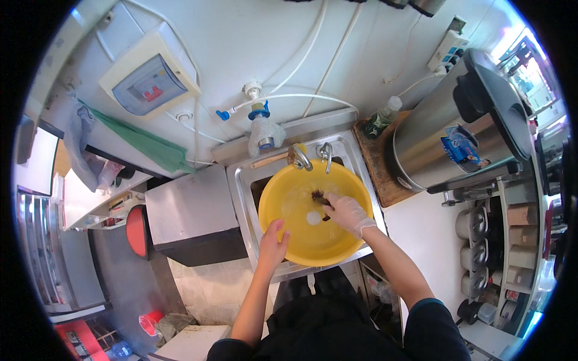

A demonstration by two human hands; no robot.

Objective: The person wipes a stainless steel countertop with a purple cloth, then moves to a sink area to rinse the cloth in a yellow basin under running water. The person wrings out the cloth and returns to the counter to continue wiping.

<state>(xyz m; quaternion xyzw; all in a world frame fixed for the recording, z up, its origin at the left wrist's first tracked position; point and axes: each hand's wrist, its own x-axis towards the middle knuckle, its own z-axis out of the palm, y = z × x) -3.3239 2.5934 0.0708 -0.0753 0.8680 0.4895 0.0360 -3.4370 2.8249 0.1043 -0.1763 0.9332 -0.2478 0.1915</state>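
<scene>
A large yellow plastic basin (298,246) sits over the steel sink, with a shallow layer of clear liquid inside. My right hand (345,212), in a thin clear glove, reaches into it and grips a small dark brown object (318,196). My fingers partly cover this object, so its kind cannot be told. A pale round spot (314,218) shows on the basin's floor beside that hand. Over the basin's near left rim is my bare left hand (273,243), thumb and fingers apart, with nothing visible between them.
Two metal taps (326,155) overhang the basin's far rim. A steel sink (246,180) surrounds it. To the right, a tall steel urn (445,122) and a plastic bottle (381,118) stand on a wooden board (377,173). A metal-topped cabinet (192,203) adjoins the left side.
</scene>
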